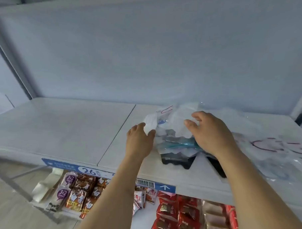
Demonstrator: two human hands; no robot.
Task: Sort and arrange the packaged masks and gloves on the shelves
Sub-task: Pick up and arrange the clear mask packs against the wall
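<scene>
On the white shelf (61,128), the left hand (139,140) pinches the left edge of the pile of clear packets (173,130). The right hand (209,130), fingers loosely curled, rests on its right side.

Head view, down onto near shelf (61,128)

two hands (173,136), one heap of clear packets (173,129), two shelves (60,125), one price strip (90,170).
</scene>
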